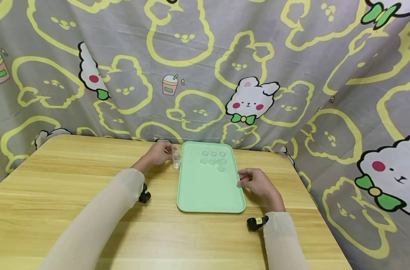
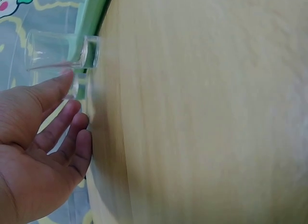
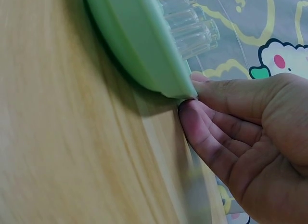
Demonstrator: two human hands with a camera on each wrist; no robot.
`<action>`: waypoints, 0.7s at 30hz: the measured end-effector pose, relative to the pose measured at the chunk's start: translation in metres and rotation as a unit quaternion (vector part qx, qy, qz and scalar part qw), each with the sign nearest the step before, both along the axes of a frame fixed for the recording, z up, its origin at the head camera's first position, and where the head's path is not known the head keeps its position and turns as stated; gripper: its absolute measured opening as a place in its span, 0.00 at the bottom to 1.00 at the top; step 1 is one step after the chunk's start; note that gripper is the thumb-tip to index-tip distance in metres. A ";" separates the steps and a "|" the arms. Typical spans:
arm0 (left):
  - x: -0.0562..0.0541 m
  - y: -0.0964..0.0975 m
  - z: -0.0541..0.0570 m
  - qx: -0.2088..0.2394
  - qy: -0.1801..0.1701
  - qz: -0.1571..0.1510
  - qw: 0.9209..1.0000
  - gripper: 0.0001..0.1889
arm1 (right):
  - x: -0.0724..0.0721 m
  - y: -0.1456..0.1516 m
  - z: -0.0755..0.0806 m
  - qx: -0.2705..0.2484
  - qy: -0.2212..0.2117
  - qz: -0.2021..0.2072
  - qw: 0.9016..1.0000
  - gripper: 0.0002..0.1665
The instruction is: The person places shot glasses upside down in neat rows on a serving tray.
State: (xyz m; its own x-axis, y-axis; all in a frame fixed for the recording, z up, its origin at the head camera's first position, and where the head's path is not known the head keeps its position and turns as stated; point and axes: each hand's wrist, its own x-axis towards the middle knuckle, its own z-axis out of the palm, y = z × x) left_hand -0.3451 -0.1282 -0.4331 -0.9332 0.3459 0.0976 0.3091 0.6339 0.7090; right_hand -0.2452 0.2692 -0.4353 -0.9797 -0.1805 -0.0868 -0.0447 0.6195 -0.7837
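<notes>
My left hand (image 1: 160,152) is beside the tray's left edge, its thumb and forefinger around a small clear cup (image 2: 73,90) that is partly hidden behind them. Just in front of it, a second clear cup (image 1: 176,161) stands upright on the table. With thumb and fingers, my right hand (image 1: 257,181) pinches the right rim of the light green tray (image 1: 208,191), as the right wrist view shows up close. Several similar clear cups (image 3: 195,38) stand grouped in the tray's far right part, arranged in rows.
The tray lies on a wooden table (image 1: 73,180). A grey curtain (image 1: 124,120) with yellow cartoon outlines hangs behind the table and along its right side. Each wrist wears a small black camera, including the right one (image 1: 255,223).
</notes>
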 end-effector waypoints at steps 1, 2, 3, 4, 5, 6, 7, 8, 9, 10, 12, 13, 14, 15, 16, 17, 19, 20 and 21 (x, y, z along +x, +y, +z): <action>0.000 -0.001 0.000 0.003 0.000 0.002 1.000 0.13 | 0.000 0.000 0.000 0.001 0.002 0.002 1.000 0.25; 0.000 -0.002 0.001 0.004 -0.001 0.006 1.000 0.13 | 0.000 0.000 0.000 0.000 0.001 0.000 1.000 0.25; 0.001 -0.003 0.001 0.006 0.001 0.009 1.000 0.13 | 0.000 0.001 0.000 -0.001 0.002 0.002 1.000 0.25; 0.001 -0.004 0.001 0.010 0.000 0.013 1.000 0.13 | 0.000 0.001 -0.001 -0.002 0.003 0.004 1.000 0.25; 0.002 -0.005 0.002 0.014 -0.002 0.017 1.000 0.14 | 0.000 0.001 0.000 -0.002 0.004 0.004 1.000 0.25; 0.003 -0.006 0.003 0.019 -0.007 0.024 1.000 0.14 | 0.000 0.001 0.000 -0.003 0.003 0.005 1.000 0.25; 0.003 -0.007 0.003 0.023 -0.012 0.028 0.999 0.15 | 0.000 0.001 0.000 -0.004 0.002 0.005 1.000 0.25; 0.004 -0.008 0.004 0.028 -0.018 0.035 0.999 0.15 | 0.000 0.001 0.000 -0.006 0.000 0.003 1.000 0.25; 0.005 -0.009 0.005 0.033 -0.026 0.041 0.998 0.16 | 0.000 0.000 0.000 -0.006 -0.002 0.002 1.000 0.25; 0.005 -0.010 0.006 0.038 -0.034 0.049 0.998 0.16 | 0.000 0.000 0.000 -0.005 -0.002 0.004 1.000 0.25; 0.005 -0.011 0.009 0.045 -0.044 0.060 0.996 0.16 | 0.000 0.000 0.000 -0.003 -0.003 0.003 1.000 0.25; 0.005 -0.011 0.011 0.049 -0.044 0.063 0.996 0.16 | 0.000 0.000 -0.001 -0.003 -0.004 0.002 1.000 0.25; 0.004 -0.011 0.013 0.053 -0.044 0.068 0.995 0.16 | 0.000 0.000 -0.001 -0.002 -0.003 0.002 1.000 0.25; 0.004 -0.012 0.016 0.057 -0.043 0.071 0.995 0.16 | 0.000 0.001 -0.001 -0.001 -0.002 0.002 1.000 0.25; 0.004 -0.012 0.019 0.058 -0.039 0.075 0.995 0.15 | 0.000 0.001 -0.001 0.000 -0.001 0.002 1.000 0.25; 0.004 -0.012 0.022 0.062 -0.032 0.075 0.995 0.15 | 0.000 0.001 -0.001 -0.001 -0.002 0.001 1.000 0.25; 0.004 -0.012 0.027 0.070 -0.021 0.075 0.995 0.15 | -0.001 0.002 -0.001 -0.001 0.000 0.003 1.000 0.25; 0.004 -0.013 0.030 0.072 -0.016 0.075 0.994 0.14 | -0.001 0.002 -0.001 0.000 0.001 0.004 1.000 0.24; 0.004 -0.013 0.032 0.075 -0.010 0.075 0.994 0.14 | -0.001 0.002 -0.001 0.000 0.002 0.005 1.000 0.24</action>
